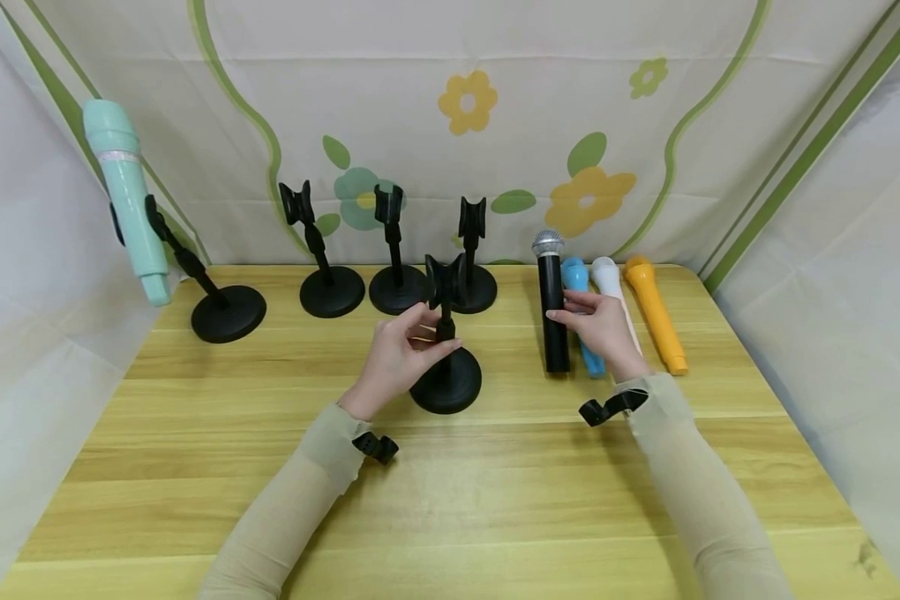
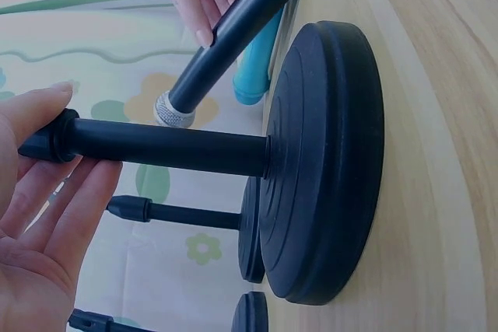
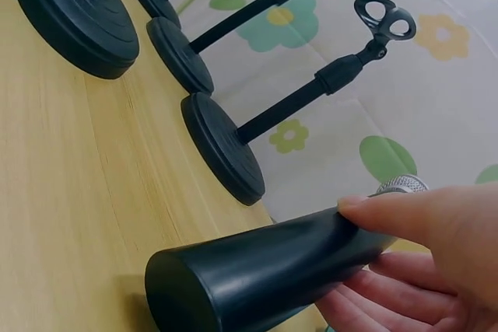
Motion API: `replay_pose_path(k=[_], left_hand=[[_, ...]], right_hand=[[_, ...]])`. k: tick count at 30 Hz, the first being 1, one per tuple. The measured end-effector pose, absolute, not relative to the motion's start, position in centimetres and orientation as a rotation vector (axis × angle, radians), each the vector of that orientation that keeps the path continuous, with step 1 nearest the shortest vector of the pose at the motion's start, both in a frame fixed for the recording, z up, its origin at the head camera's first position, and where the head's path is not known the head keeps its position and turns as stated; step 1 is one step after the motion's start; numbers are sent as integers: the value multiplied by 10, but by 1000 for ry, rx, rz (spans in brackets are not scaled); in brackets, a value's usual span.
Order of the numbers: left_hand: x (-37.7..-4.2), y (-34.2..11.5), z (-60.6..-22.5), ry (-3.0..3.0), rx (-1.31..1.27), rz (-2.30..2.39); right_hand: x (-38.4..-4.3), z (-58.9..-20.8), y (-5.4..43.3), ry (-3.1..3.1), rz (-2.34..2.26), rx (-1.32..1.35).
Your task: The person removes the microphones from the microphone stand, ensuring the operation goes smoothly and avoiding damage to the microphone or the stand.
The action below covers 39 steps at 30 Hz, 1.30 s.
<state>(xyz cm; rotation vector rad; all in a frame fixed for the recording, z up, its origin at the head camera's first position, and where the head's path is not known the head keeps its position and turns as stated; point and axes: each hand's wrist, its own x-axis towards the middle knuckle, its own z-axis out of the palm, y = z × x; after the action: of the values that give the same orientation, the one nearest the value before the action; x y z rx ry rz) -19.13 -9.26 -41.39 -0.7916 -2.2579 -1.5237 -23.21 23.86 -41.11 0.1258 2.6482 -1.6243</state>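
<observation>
My left hand grips a black microphone stand by the collar of its post, thumb on one side and fingers on the other. The stand is upright, its round base down at the wooden table and its clip at the top. On the right, my right hand pinches a black microphone with a silver mesh head between thumb and fingers. Its head points to the back; in the right wrist view its flat end faces the camera. Blue and white microphones lie partly hidden behind the right hand.
An orange microphone lies farther right. Along the back stand three black stands with bare clips, at left, middle and right. At far left another stand holds a mint-green microphone. A flowered cloth hangs behind the table.
</observation>
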Motion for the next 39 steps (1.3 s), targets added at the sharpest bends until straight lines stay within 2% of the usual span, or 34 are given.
replay_pose_path(k=[18,39], left_hand=[[-191,-91,-413,-2254,-782,-1534],[-191,-92,-413,-2260,-769,-1538]], right_hand=[[-242,-417,229,2899,-1249,97],[-239,-426,230,3001,-1134,118]])
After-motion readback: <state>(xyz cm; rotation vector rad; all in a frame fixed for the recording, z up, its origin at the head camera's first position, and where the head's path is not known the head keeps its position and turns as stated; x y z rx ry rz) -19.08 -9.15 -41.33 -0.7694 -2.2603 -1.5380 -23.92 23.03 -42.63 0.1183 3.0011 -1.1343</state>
